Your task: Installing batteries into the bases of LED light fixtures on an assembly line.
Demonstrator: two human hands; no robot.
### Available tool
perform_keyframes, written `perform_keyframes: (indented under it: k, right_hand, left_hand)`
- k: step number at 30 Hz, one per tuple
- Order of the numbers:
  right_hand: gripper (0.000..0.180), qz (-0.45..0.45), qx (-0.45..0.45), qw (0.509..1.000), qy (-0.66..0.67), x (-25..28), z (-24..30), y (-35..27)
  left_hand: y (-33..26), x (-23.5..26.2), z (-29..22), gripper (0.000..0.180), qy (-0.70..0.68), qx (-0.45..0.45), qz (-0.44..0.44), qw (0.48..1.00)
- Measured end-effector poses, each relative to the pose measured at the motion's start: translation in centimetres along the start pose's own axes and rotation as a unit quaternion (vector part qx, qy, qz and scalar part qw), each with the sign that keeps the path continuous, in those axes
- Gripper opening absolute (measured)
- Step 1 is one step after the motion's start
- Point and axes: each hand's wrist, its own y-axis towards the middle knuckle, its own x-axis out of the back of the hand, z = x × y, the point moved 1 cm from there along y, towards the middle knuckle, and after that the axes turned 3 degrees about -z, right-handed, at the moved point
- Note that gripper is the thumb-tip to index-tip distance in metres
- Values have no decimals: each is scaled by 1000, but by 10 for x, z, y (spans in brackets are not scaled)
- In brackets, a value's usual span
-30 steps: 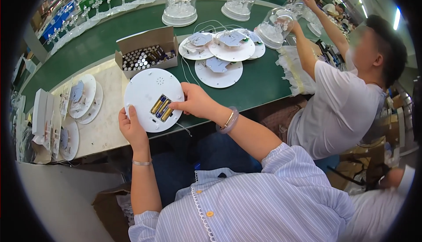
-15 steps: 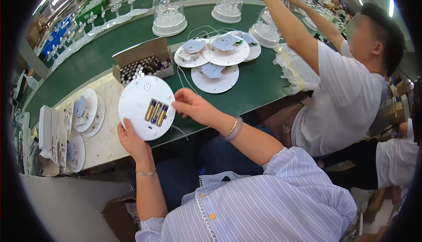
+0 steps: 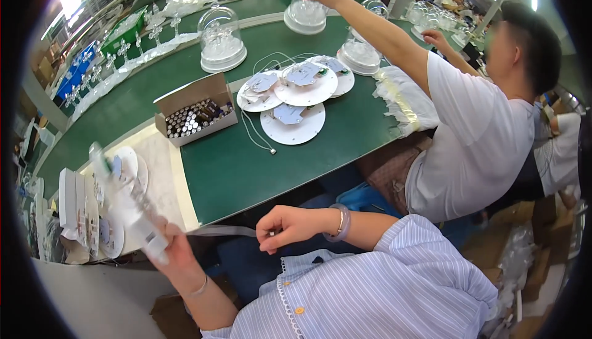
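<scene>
While an open cardboard box (image 3: 213,130) packed with dozens of batteries (image 3: 190,121) sits left of centre on the green tabletop (image 3: 237,175), a person's left hand (image 3: 176,254) pinches one white disc (image 3: 123,198) by its lower end at the left of the frame. Blurred and seen nearly edge-on, the disc's long axis slants from upper left to lower right. Near bottom centre, the right hand (image 3: 290,228) is loosely curled beside a pale cord (image 3: 222,231); whether its grip closes on the cord cannot be told. Four more discs (image 3: 293,126) overlap at centre, bearing grey plates. Beyond stand at least three clear domes (image 3: 222,40). At upper left, one green bin (image 3: 126,38) holds pale pieces, near blue bin space (image 3: 77,81).
</scene>
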Motion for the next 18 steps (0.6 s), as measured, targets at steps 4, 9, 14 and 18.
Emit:
perform_keyframes:
  k: [4,9,14,18]
  right_hand:
    - [19,13,-71,997,2,11,2,-16]
    - [53,-21,59,998,12,7,4,-11]
    - [74,4,219,975,-32,-11,1,27]
    - [36,143,126,979,79,-43,1,26]
  left_hand:
    - [-12,-45,-12,31,10,6,49,999]
    - [-22,-75,10,32,-52,28,30,998]
    - [-23,-75,33,27,-19,89,65,994]
    - [-27,-72,33,29,11,48,40,998]
